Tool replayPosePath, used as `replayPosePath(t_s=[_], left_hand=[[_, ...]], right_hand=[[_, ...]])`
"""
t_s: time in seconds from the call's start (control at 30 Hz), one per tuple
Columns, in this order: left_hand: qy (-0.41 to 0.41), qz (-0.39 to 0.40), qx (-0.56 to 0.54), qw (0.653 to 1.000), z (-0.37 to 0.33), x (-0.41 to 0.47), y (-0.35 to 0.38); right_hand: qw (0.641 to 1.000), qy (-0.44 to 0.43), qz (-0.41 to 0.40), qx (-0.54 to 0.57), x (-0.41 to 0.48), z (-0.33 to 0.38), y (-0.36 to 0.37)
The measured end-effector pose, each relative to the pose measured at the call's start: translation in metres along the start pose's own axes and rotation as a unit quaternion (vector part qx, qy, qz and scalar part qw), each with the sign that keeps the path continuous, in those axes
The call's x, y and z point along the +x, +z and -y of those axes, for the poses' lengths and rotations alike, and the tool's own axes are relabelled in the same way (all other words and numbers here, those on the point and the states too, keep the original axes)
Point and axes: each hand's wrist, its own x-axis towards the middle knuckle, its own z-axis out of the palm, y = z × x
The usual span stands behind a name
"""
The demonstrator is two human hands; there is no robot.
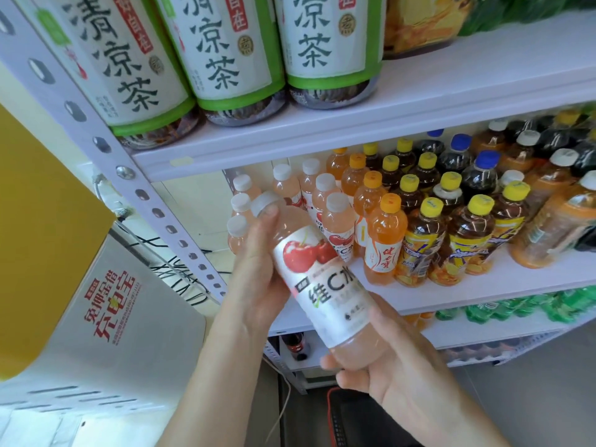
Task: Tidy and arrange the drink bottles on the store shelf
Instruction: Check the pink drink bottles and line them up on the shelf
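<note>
Before the shelf [467,295], pink bottle [322,279] tilted between left hand [258,279] and right hand [387,359] grip.

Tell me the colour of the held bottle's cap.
White, seen in the head view: cap.

clear glossy plastic bottle [317,279] with smooth paper-like label; matt white-painted perforated metal shelf upright [106,146].

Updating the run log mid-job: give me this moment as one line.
hands: left hand on neck, right hand under base | held: pink cherry bottle, tilted, off shelf | target: middle shelf, pink row
</note>
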Motion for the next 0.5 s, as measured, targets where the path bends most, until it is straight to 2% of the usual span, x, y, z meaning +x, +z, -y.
replayPosePath(t_s=[0.03, 0.07, 0.17, 0.27, 0.37, 0.5], left_hand=[[0.025, -0.02, 0.057, 0.998, -0.002, 0.003, 0.0], [0.049, -0.046, 0.141, 0.988, -0.005, 0.004, 0.0], [0.083, -0.054, 0.354, 0.93, -0.017, 0.004, 0.0], [0.095, -0.039, 0.489, 0.866, -0.026, 0.003, 0.003], [0.099, -0.038, 0.562, 0.82, -0.034, 0.002, 0.014], [0.079, 0.015, 0.567, 0.82, -0.041, -0.003, 0.026]], right_hand=[[0.999, -0.028, -0.019, 0.039, -0.003, 0.002, 0.004], [0.996, -0.028, -0.07, 0.053, 0.005, -0.004, -0.007], [0.989, -0.073, -0.123, -0.036, -0.005, -0.008, -0.019], [0.976, -0.102, -0.151, -0.115, -0.005, -0.007, -0.026], [0.966, -0.11, -0.163, -0.167, -0.012, -0.005, -0.033], [0.957, -0.088, -0.157, -0.227, -0.012, -0.006, -0.047]])
